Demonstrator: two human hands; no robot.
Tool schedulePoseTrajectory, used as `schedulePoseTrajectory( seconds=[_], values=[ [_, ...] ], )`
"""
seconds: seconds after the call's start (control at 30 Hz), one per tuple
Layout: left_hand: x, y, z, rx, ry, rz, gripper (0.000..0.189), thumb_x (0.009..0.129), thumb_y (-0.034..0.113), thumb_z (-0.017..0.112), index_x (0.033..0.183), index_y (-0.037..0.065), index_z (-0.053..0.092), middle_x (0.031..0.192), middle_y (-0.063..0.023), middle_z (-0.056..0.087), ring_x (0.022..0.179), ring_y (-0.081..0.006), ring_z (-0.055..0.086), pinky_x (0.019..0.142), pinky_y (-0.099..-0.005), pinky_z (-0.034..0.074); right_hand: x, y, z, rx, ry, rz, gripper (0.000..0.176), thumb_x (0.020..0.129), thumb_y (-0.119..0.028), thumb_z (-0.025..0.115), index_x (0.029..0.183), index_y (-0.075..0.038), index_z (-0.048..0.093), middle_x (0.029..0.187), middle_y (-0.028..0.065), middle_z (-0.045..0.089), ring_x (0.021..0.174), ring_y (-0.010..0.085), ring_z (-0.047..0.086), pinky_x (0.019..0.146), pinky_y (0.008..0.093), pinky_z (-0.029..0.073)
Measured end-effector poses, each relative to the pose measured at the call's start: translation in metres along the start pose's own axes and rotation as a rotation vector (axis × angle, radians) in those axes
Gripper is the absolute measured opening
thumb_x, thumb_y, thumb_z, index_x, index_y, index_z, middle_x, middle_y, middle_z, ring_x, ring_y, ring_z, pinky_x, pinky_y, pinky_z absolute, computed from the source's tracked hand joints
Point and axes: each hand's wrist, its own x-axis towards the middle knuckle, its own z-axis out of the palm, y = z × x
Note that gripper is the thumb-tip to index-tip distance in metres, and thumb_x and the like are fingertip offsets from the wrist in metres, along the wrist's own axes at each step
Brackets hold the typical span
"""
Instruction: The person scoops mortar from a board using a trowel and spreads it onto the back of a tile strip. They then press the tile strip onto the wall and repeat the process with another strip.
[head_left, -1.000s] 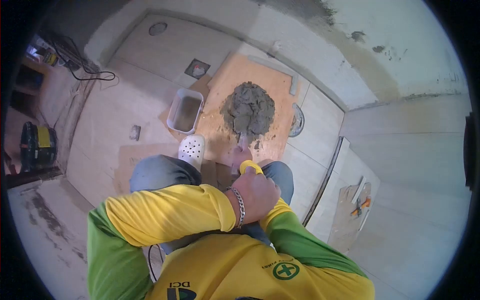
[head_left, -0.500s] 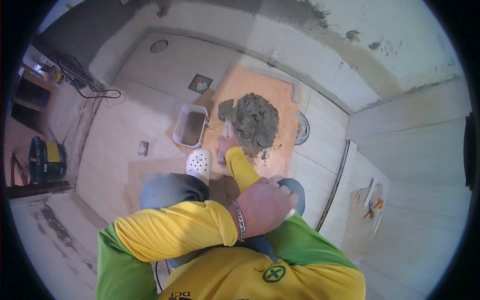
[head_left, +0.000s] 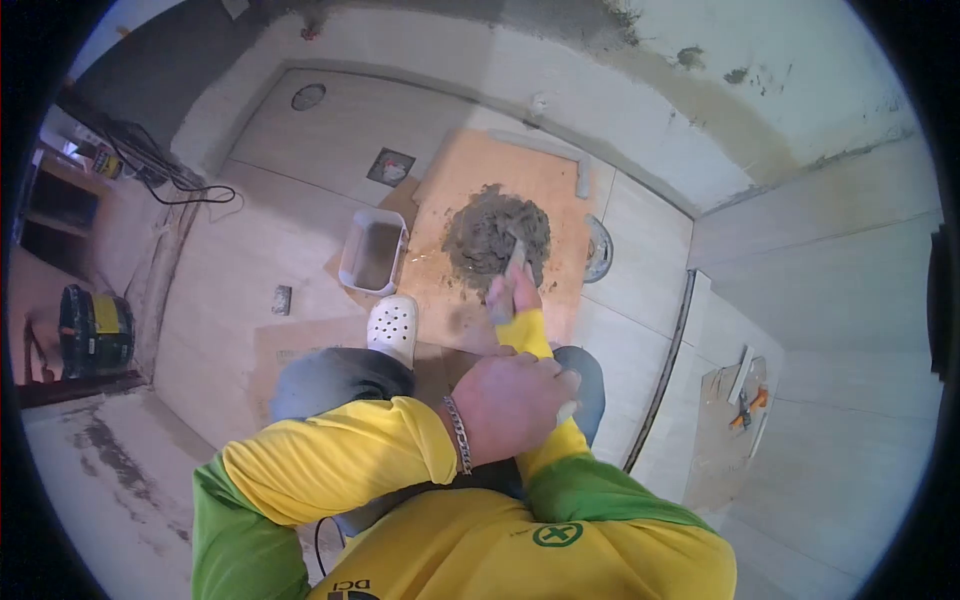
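My right hand is closed round the handle of a trowel. The blade is pushed into a heap of grey mortar on an orange-brown board, and mortar hides part of it. My left hand, with a chain bracelet at the wrist, lies across my right forearm near the right knee. Its fingers are curled, and a small white bit shows by the fingertips. What they hold, if anything, I cannot make out.
Left of the board stands a white tub of greyish water, close to my white clog. A round metal disc lies at the board's right edge. Orange-handled tools lie at the right; a dark bucket stands far left.
My right hand has moved right and nearer to me, taking the trowel from the heap's left side into the mortar. My left hand has shifted slightly left. The heap looks broader and flatter.
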Motion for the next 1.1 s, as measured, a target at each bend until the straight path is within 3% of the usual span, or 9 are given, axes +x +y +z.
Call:
schedulePoseTrajectory(
  seconds=[0.2, 0.23, 0.3, 0.5, 0.63, 0.7, 0.83, 1.0, 1.1],
  values=[
    [0.002, -0.004, 0.003, -0.034, -0.058, -0.001, 0.021, 0.084, 0.028, 0.060, 0.090, 0.007, 0.061, 0.076, -0.0078, 0.060, 0.076, -0.0248, 0.063, 0.075, -0.0361, 0.049, -0.027, -0.053, -0.034, 0.357, 0.070, 0.585, 0.027, 0.094, -0.035, 0.051, 0.087, -0.008, 0.050, 0.063, 0.0013, 0.049, 0.048, 0.0172, 0.050, 0.043, 0.0309, 0.043],
    [0.003, -0.004, 0.001, -0.047, -0.121, -0.008, 0.021, 0.085, 0.027, 0.060, 0.090, 0.007, 0.061, 0.077, -0.0082, 0.061, 0.078, -0.0249, 0.063, 0.076, -0.0356, 0.049, -0.038, -0.069, -0.031, 0.345, 0.075, 0.588, 0.027, 0.094, -0.035, 0.051, 0.087, -0.008, 0.050, 0.063, 0.0013, 0.049, 0.048, 0.0172, 0.050, 0.043, 0.0309, 0.043],
    [0.001, -0.006, 0.004, -0.040, -0.129, 0.011, 0.020, 0.085, 0.027, 0.060, 0.090, 0.007, 0.060, 0.078, -0.0083, 0.061, 0.077, -0.0252, 0.063, 0.076, -0.0358, 0.049, -0.070, -0.095, -0.014, -0.114, 0.072, 0.430, 0.036, 0.094, -0.024, 0.052, 0.126, -0.019, 0.037, 0.070, 0.0079, 0.052, 0.047, 0.0171, 0.049, 0.042, 0.0312, 0.044],
    [0.001, -0.010, -0.001, -0.014, -0.127, 0.005, 0.020, 0.084, 0.027, 0.060, 0.089, 0.008, 0.059, 0.079, -0.0083, 0.061, 0.076, -0.0252, 0.064, 0.074, -0.0363, 0.050, -0.039, -0.042, -0.050, -0.747, 0.099, 0.161, 0.065, 0.092, -0.019, 0.051, 0.147, -0.027, 0.018, 0.073, 0.0103, 0.054, 0.049, 0.0236, 0.052, 0.044, 0.0407, 0.047],
    [0.002, -0.011, 0.012, -0.020, -0.054, 0.064, 0.019, 0.083, 0.028, 0.061, 0.085, 0.009, 0.059, 0.076, -0.0075, 0.060, 0.073, -0.0245, 0.064, 0.068, -0.0364, 0.051, 0.015, -0.029, -0.016, -0.892, 0.177, 0.159, 0.074, 0.088, -0.020, 0.057, 0.149, -0.023, 0.015, 0.070, 0.0115, 0.056, 0.053, 0.0234, 0.055, 0.049, 0.0389, 0.048],
    [0.001, -0.008, 0.019, 0.011, -0.019, 0.122, 0.018, 0.083, 0.028, 0.062, 0.084, 0.010, 0.059, 0.075, -0.0073, 0.060, 0.072, -0.0244, 0.064, 0.067, -0.0363, 0.051, 0.058, -0.081, -0.057, -0.960, -0.042, 0.398, 0.075, 0.087, -0.019, 0.057, 0.149, -0.018, 0.015, 0.069, 0.0116, 0.057, 0.053, 0.0218, 0.055, 0.050, 0.0364, 0.048],
    [0.002, -0.007, 0.023, 0.042, 0.050, 0.189, 0.018, 0.081, 0.028, 0.063, 0.082, 0.011, 0.059, 0.072, -0.0066, 0.059, 0.068, -0.0240, 0.063, 0.065, -0.0355, 0.050, -0.018, -0.158, 0.000, -1.246, -0.175, 0.497, 0.078, 0.085, -0.021, 0.060, 0.149, -0.014, 0.016, 0.068, 0.0093, 0.057, 0.053, 0.0201, 0.055, 0.050, 0.0353, 0.047],
    [-0.004, -0.005, 0.017, 0.006, 0.022, 0.170, 0.018, 0.081, 0.028, 0.063, 0.081, 0.010, 0.059, 0.071, -0.0072, 0.059, 0.069, -0.0246, 0.063, 0.066, -0.0356, 0.050, -0.012, -0.190, -0.056, -2.066, -0.098, 0.079, 0.061, 0.080, -0.020, 0.062, 0.136, -0.010, 0.041, 0.065, 0.0094, 0.059, 0.045, 0.0193, 0.054, 0.043, 0.0352, 0.045],
    [-0.010, -0.006, 0.011, 0.018, -0.010, 0.134, 0.018, 0.081, 0.028, 0.063, 0.081, 0.010, 0.059, 0.072, -0.0079, 0.060, 0.070, -0.0251, 0.064, 0.067, -0.0358, 0.050, 0.016, -0.196, -0.062, -1.988, 0.162, 0.210, 0.057, 0.076, -0.016, 0.062, 0.131, -0.007, 0.048, 0.072, 0.0118, 0.062, 0.048, 0.0206, 0.056, 0.045, 0.0358, 0.047]
  ],
)
